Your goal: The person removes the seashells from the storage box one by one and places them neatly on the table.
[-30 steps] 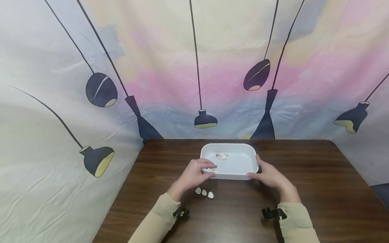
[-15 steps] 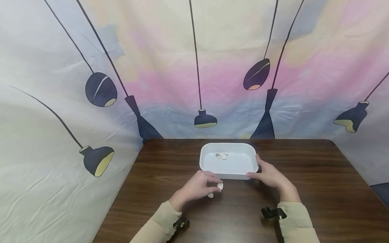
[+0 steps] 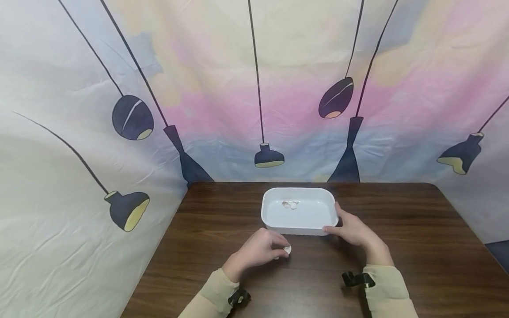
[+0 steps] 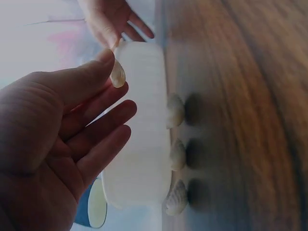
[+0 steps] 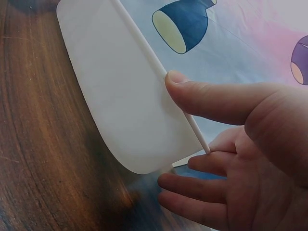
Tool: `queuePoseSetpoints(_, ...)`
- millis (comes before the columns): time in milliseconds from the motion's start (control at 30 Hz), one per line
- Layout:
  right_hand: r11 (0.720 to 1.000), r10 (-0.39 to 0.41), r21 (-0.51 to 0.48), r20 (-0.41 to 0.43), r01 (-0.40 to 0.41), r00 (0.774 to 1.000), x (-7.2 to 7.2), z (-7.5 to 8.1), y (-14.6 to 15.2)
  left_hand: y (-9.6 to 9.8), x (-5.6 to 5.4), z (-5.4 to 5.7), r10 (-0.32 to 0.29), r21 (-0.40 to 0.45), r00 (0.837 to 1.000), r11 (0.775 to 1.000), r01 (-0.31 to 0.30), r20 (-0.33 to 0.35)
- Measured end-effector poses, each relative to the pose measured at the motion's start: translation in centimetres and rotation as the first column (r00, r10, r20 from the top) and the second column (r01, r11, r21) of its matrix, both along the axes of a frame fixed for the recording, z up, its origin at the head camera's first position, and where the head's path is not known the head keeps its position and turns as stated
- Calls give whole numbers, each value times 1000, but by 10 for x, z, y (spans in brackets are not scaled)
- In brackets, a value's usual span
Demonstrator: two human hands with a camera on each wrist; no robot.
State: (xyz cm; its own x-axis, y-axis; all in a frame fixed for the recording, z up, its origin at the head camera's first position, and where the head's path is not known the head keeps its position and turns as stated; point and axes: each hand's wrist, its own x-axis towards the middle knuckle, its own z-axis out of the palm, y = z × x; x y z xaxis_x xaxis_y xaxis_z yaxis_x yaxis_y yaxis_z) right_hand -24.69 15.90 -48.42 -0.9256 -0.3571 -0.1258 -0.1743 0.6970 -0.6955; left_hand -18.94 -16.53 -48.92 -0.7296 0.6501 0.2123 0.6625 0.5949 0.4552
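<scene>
My left hand [image 3: 258,251] is just in front of the white tray [image 3: 298,231], pinching a small pale seashell [image 3: 287,250] between thumb and forefinger. In the left wrist view that seashell [image 4: 118,74] hangs clear of the table, and the other fingers are loosely bent. Three more seashells [image 4: 177,154] lie in a row on the table before the tray; in the head view my left hand mostly covers them. My right hand [image 3: 358,229] grips the tray's right end, thumb [image 5: 190,94] on the rim and fingers around the corner.
Several small shells [image 3: 294,206] lie inside the tray towards its back left. The brown wooden table [image 3: 417,247] reaches back to a cloth backdrop [image 3: 222,88] printed with hanging lamps. A black wrist strap mount [image 3: 358,279] sits on the right sleeve.
My left hand has moved from the tray's front left corner towards the table's near side, with a seashell pinched in it, and has dropped slightly lower. The right hand and the tray stay in place.
</scene>
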Motion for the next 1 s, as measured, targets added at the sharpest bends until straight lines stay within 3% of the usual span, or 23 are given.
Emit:
queuePoseSetpoints(200, 1000, 5, -4, -7, -5, 1000, 0, -2, 0, -3, 1, 4, -3, 31, 1000, 1000, 3, -3)
queuePoseSetpoints(533, 1000, 4, 5, -9, -4, 1000, 0, -3, 1, -3, -1, 3, -17, -85, 1000, 996, 15, -22)
queuePoseSetpoints(767, 1000, 5, -7, -7, -5, 1000, 0, -3, 1, 0, 0, -1, -14, -196, 998, 981, 2, -61)
queuePoseSetpoints(1000, 1000, 1, -17, -2, -1, 1000, -1, -4, 1, 2, 0, -3, 8, -216, 998, 976, -20, -57)
